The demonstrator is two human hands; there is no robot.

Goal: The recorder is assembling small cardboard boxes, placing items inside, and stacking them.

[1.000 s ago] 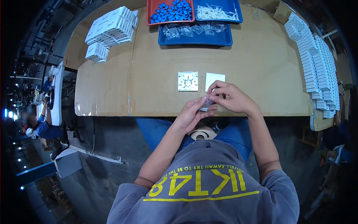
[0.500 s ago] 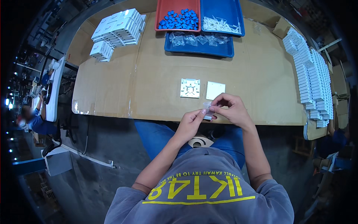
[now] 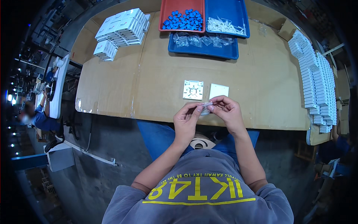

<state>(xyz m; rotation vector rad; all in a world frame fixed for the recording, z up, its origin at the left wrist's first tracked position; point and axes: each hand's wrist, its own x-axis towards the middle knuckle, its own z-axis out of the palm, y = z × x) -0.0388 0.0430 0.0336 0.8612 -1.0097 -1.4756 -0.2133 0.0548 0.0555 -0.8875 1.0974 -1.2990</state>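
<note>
Between my two hands, just above the table's near edge, is a small clear plastic bag (image 3: 204,108). My left hand (image 3: 187,118) pinches its left end between thumb and forefinger. The right end is gripped by my right hand (image 3: 228,113), thumb against forefinger. What the bag holds is too small to make out. Beyond the hands lies a square white box base (image 3: 193,90) with moulded fittings inside. Beside it on the right is a flat white square cover (image 3: 219,91), its near edge close to my right fingers.
A red tray (image 3: 162,26) of small blue parts and a blue tray (image 3: 245,33) of white sticks stand at the back. Another blue tray (image 3: 201,54) holds clear bags. White boxes (image 3: 121,28) are stacked back left; long white stacks (image 3: 317,78) line the right edge.
My left hand has turned and come up level with the right, fingers now along the bag's edge. The bag is stretched sideways between both hands. The whole view has shifted slightly.
</note>
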